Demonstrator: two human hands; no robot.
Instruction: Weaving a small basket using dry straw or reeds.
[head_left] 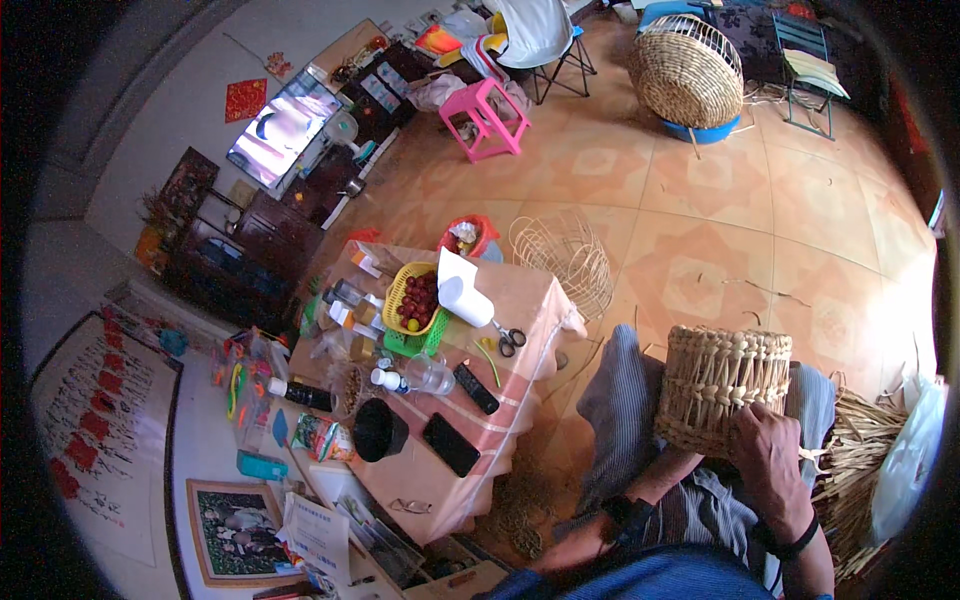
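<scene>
A woven straw basket [728, 372] with braided bands at its upper and lower edges rests on my lap, on a grey striped cloth [622, 410]. My right hand [770, 445] is closed at the basket's lower right edge, fingers pinched against the weave. A pale straw strand [814, 457] sticks out on the right side of that hand. My left forearm [662, 475] reaches to the basket's lower left edge, and the left hand's fingers are hidden by the basket. Dark bands circle both wrists.
Loose straw [845, 470] lies at my right beside a pale plastic bag [915, 465]. On the left, a cloth-covered table [480, 440] bears scissors [509, 338], a phone [452, 444], a remote [476, 388] and fruit. An open wicker frame [570, 262] and pink stool [487, 118] stand beyond.
</scene>
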